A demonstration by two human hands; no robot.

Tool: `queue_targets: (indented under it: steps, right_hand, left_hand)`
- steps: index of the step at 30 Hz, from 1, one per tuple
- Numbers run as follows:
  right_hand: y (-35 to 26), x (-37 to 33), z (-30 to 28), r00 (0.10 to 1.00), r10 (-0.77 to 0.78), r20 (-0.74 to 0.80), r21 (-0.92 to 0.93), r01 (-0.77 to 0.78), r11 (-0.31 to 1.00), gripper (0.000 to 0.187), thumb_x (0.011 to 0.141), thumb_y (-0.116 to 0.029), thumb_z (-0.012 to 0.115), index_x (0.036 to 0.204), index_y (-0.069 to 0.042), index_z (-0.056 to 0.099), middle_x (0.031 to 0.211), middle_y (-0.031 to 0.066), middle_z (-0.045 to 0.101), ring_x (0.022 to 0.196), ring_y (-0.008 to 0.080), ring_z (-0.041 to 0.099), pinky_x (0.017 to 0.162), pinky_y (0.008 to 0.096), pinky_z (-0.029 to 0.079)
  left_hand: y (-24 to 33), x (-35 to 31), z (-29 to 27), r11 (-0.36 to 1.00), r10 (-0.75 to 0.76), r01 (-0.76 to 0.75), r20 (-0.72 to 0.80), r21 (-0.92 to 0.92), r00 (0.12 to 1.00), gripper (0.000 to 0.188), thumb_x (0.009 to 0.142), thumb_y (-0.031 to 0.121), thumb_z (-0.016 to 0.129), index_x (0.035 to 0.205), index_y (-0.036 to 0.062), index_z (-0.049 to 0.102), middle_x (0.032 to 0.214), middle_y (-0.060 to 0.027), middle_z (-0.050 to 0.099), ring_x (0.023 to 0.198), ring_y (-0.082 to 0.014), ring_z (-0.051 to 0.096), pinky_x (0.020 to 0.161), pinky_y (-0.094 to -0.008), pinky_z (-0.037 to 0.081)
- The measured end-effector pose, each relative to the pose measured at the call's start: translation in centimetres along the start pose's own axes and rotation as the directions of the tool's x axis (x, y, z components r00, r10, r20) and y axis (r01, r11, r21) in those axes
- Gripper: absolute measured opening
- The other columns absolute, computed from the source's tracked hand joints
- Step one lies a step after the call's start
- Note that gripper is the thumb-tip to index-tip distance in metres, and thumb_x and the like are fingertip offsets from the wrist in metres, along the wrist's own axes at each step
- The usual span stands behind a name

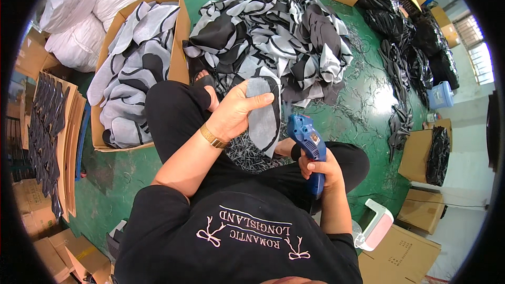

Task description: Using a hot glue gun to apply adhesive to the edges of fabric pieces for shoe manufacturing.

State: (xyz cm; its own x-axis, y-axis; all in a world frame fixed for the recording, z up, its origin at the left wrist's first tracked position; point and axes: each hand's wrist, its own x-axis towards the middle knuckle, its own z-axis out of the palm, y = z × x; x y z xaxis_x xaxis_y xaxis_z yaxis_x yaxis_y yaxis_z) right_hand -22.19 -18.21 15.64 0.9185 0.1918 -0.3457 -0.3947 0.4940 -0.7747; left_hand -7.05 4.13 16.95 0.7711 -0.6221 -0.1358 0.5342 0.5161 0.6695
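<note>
My left hand (236, 111), with a gold watch on its wrist, pinches a grey fabric piece (262, 126) between thumb and fingers. The piece is long and rounded, has a black edge and hangs over my lap. In my right hand (327, 169) is a blue handheld power tool (308, 139) with vents on its body, its head pointing up and away from me. The tool's head is just right of the fabric, with a small gap between them. The exact kind of tool is unclear. Thin strips of fabric offcuts (247, 152) lie on the floor between my legs.
Ahead is a large heap of grey and black fabric pieces (273, 47). A cardboard box (181, 37) at the left holds more such pieces. White sacks (76, 37) stand behind it. Black plastic bags (386, 16) line the right side. A white and pink stool (376, 226) stands near my right elbow.
</note>
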Motion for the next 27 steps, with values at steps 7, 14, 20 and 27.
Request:
queue_targets:
  steps: [7,14,20,27]
  right_hand:
    - [-0.7,0.0,-0.4,0.997,0.071,0.034,-0.068,-0.069,0.995,0.044,0.062,-0.013,0.073,0.098,0.006,0.057,0.064,0.007,0.055,0.056,0.0157,0.055,0.052,0.026,0.045]
    - [-0.2,0.2,-0.3,0.993,0.07,0.09,-0.009,-0.07,0.998,0.045,0.063,-0.014,0.075,0.098,0.006,0.055,0.064,0.0068,0.055,0.053,0.0161,0.055,0.05,0.0266,0.045]
    - [0.2,0.3,0.5,0.992,0.086,0.092,0.116,-0.096,0.989,0.045,0.064,-0.014,0.074,0.098,0.005,0.053,0.063,0.0063,0.053,0.051,0.0151,0.051,0.048,0.0267,0.043]
    - [-0.4,1.1,1.2,0.995,0.065,0.08,0.195,-0.079,0.978,0.041,0.067,-0.012,0.07,0.101,0.0,0.051,0.063,0.0043,0.045,0.054,0.0147,0.045,0.045,0.0273,0.04]
  left_hand:
    - [0.2,-0.3,0.5,0.997,-0.013,0.011,0.039,0.07,0.999,0.032,0.084,0.003,0.068,0.114,0.0046,0.056,0.103,-0.0002,0.063,0.093,-0.0093,0.059,0.084,-0.0258,0.047]
    - [0.0,-0.3,0.6,0.991,-0.015,0.0,0.11,0.136,0.994,0.034,0.083,0.002,0.067,0.115,0.0046,0.055,0.104,0.0012,0.061,0.095,-0.0071,0.056,0.086,-0.0246,0.045]
    - [-0.2,-0.4,0.5,0.989,-0.011,-0.012,0.154,0.147,0.988,0.041,0.082,0.001,0.069,0.12,0.0048,0.052,0.105,0.0016,0.061,0.094,-0.0066,0.057,0.085,-0.0244,0.046]
    - [-0.2,-0.5,0.6,0.985,-0.008,-0.021,0.163,0.172,0.987,0.042,0.082,-0.001,0.068,0.12,0.0044,0.052,0.108,0.0,0.061,0.097,-0.0073,0.058,0.087,-0.0253,0.047]
